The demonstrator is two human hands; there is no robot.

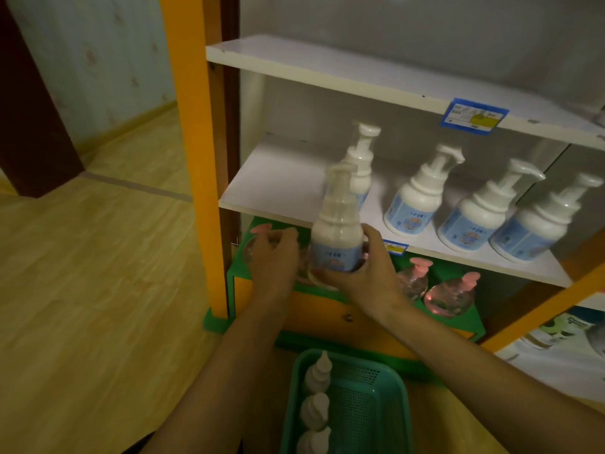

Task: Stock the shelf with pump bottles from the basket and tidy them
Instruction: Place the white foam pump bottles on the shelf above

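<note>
My right hand (363,276) grips a white pump bottle (337,234) with a blue label around its base, upright, just in front of the middle shelf board (278,188). My left hand (275,257) hovers beside the bottle on its left, fingers loosely curled, holding nothing. On that shelf several matching white pump bottles stand in a row, one (360,168) behind the held bottle and others (415,204) to the right. A teal basket (370,398) below my arms holds three white bottles (316,401) along its left side.
An orange upright post (196,142) frames the shelf's left side. The lower green shelf (458,322) carries clear bottles with pink pumps (451,296). The upper shelf board (327,70) bears a blue price tag (473,117). Wooden floor lies to the left.
</note>
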